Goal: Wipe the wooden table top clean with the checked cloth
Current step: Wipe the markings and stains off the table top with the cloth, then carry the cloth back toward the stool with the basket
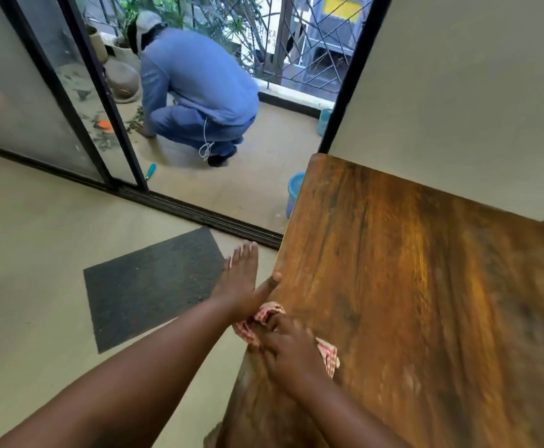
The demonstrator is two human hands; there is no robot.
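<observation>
The wooden table top (425, 286) fills the right half of the head view, its left edge running down toward me. A red-and-white checked cloth (327, 355) lies bunched at that left edge. My right hand (288, 349) presses down on the cloth, fingers curled into it. My left hand (240, 286) is held flat just off the table's left edge, fingers stretched out, thumb touching the edge. It holds nothing. The picture is blurred around the hands.
A dark doormat (154, 286) lies on the floor to the left. Beyond it is a sliding glass door (54, 101) and its floor track. A person in blue (196, 92) crouches on the balcony. A blue bucket (294, 192) stands by the table's far corner.
</observation>
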